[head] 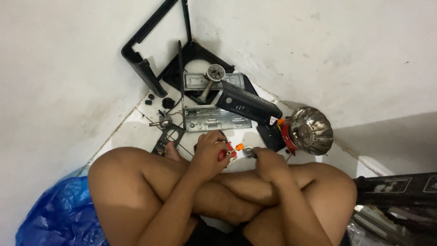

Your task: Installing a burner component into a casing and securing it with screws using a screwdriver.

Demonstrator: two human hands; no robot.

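Gripping tight, both hands are curled shut over small work between the knees. The left hand (210,150) is closed around a red-handled tool (225,154), probably pliers, though the fingers hide most of it. The right hand (268,163) pinches a small metal part (248,152) with an orange piece (239,146) sticking up just beside it, and the two hands nearly touch, tool tip meeting part right over the white floor (136,130).

Looks like a fiddly bit of fitting or loosening on that little part, so steady hands count here: wrists braced on the crossed legs as they are, the part held still while only the tool turns or squeezes. A light, square bite would keep the tool from slipping off and the orange piece from cracking. Anything dropped here rolls among plenty of clutter, so keeping the work low over the floor makes sense.

Around them: a silver metal plate (214,119) lies flat just ahead of the left hand, a long black casing (248,105) leans across it, a burner head (214,73) sits on a grey tray further back, and a shiny ribbed metal dome (310,130) stands to the right. Black frame pieces (143,68) lean in the corner, and a blue plastic bag (59,214) sits by the left knee.
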